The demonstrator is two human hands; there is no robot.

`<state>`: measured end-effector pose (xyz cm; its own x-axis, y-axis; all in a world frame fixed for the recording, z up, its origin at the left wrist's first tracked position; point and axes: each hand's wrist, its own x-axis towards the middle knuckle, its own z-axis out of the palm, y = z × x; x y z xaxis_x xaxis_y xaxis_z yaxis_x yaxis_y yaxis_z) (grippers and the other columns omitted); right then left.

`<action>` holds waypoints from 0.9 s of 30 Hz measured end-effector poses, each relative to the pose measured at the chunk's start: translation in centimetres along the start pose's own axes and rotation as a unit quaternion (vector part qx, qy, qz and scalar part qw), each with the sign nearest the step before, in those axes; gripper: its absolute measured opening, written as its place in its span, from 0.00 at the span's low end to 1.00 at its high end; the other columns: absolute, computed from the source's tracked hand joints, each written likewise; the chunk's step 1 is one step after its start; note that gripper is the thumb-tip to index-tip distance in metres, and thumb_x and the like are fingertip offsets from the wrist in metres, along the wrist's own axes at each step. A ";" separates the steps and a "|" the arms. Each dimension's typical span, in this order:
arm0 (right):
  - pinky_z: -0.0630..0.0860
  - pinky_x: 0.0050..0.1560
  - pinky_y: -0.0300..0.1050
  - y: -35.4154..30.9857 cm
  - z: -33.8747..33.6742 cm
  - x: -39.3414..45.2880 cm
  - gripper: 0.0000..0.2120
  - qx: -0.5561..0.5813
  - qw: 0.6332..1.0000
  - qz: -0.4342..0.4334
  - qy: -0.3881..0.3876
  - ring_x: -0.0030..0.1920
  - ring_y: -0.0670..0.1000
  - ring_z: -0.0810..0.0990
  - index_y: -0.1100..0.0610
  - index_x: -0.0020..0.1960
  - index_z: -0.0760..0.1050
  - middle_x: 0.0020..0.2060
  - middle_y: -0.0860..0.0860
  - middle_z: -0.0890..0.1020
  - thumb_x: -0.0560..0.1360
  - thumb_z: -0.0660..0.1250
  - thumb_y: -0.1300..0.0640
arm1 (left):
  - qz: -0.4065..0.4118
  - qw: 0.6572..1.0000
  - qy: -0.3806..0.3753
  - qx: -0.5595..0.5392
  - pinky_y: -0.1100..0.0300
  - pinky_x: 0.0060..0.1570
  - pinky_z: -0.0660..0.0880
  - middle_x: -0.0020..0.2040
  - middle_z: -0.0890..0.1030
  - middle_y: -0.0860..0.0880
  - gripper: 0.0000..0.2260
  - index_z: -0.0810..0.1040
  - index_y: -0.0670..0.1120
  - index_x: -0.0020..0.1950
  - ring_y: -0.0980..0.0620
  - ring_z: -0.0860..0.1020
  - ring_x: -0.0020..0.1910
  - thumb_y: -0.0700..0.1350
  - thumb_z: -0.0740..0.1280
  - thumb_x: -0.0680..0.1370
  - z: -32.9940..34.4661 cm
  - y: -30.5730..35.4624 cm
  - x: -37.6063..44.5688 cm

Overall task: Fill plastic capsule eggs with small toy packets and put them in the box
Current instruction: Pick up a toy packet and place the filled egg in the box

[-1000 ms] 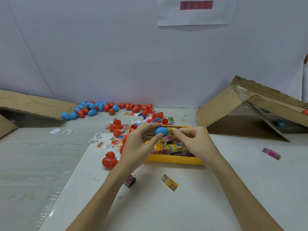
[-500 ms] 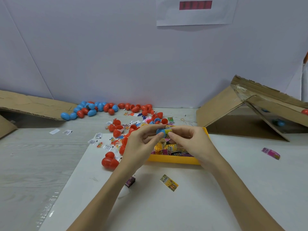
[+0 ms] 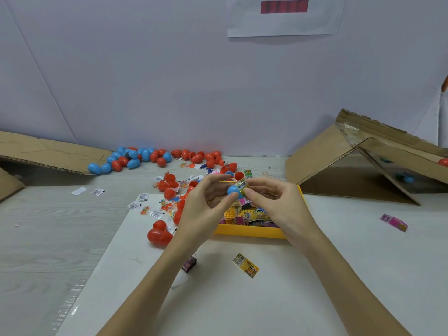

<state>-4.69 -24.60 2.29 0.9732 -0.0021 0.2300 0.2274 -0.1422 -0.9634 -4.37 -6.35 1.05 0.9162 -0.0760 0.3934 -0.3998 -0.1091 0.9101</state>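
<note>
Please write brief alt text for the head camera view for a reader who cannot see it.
Two hands push a yellow toy packet into a blue capsule half, left hand holding the half, right hand pinching the packet, above a yellow tray of packets. Red and blue eggs lie behind.

Blue egg half [image 3: 233, 190] with yellow packet [image 3: 242, 185] at its mouth.

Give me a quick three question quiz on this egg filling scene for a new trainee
1. True or false: the left hand holds a red egg half.
2. What is the right hand pushing into the blue egg half?
A. yellow packet
B. rubber band
C. coin
3. What colour is the tray under the hands?

Key: 1 false, it is blue. 2 A. 3 yellow.
</note>
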 end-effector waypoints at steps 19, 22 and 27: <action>0.84 0.51 0.43 -1.3 0.5 -0.5 0.17 0.349 0.907 0.221 -0.077 0.54 0.55 0.87 0.62 0.62 0.82 0.53 0.59 0.87 0.79 0.72 0.53 | 0.160 0.972 0.022 0.171 0.62 0.59 0.76 0.60 0.80 0.53 0.20 0.75 0.47 0.73 0.53 0.79 0.59 0.39 0.69 0.81 0.5 -0.6 -0.5; 0.83 0.52 0.42 -1.1 0.9 -0.6 0.17 0.341 0.913 0.214 -0.066 0.49 0.51 0.87 0.62 0.62 0.82 0.51 0.55 0.87 0.76 0.74 0.55 | 0.158 0.974 0.000 0.161 0.60 0.60 0.76 0.60 0.79 0.51 0.20 0.75 0.47 0.74 0.51 0.78 0.59 0.38 0.68 0.82 0.7 -0.6 -0.6; 0.84 0.52 0.42 -1.0 1.7 -0.8 0.15 0.406 0.872 0.264 -0.065 0.49 0.51 0.86 0.62 0.58 0.85 0.53 0.58 0.87 0.73 0.76 0.58 | 0.164 0.976 -0.015 0.146 0.56 0.64 0.75 0.66 0.78 0.53 0.19 0.74 0.48 0.74 0.51 0.76 0.67 0.39 0.66 0.83 0.8 -0.7 -0.6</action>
<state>-5.69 -22.77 2.85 0.9333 0.2642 -0.2430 -0.3559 0.5933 -0.7220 -4.71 -7.02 0.08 0.7384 -0.1823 0.6493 -0.6657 -0.3512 0.6584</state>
